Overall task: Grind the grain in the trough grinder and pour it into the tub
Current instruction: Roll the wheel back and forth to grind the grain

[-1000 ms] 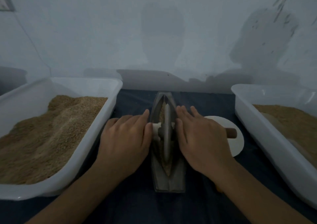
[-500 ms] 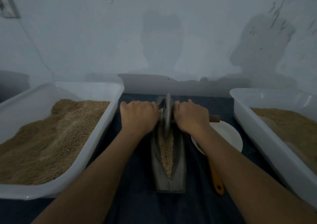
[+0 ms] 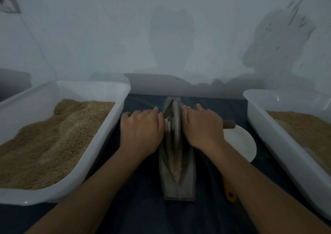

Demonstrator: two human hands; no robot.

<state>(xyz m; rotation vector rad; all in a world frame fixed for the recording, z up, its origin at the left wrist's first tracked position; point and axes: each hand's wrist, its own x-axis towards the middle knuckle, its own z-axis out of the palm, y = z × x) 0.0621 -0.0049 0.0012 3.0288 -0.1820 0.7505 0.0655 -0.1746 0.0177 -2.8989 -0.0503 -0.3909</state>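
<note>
I see the left tub (image 3: 114,111) of grain left of the trough grinder (image 3: 177,178), my left hand (image 3: 141,131) and right hand (image 3: 204,128) laid flat-fingered over the axle either side of its wheel (image 3: 176,122), ground grain (image 3: 176,163) in the trough nearer me, right tub (image 3: 259,115) further right

Grey trough grinder (image 3: 177,176), tan grain (image 3: 176,163), white tubs (image 3: 100,140)

Dim, bluish light is washing the scene, casting soft head-shaped shadows on the wall (image 3: 172,36). Wide-angle distortion is bowing the edges, and everything is looking slightly soft and grainy.
</note>
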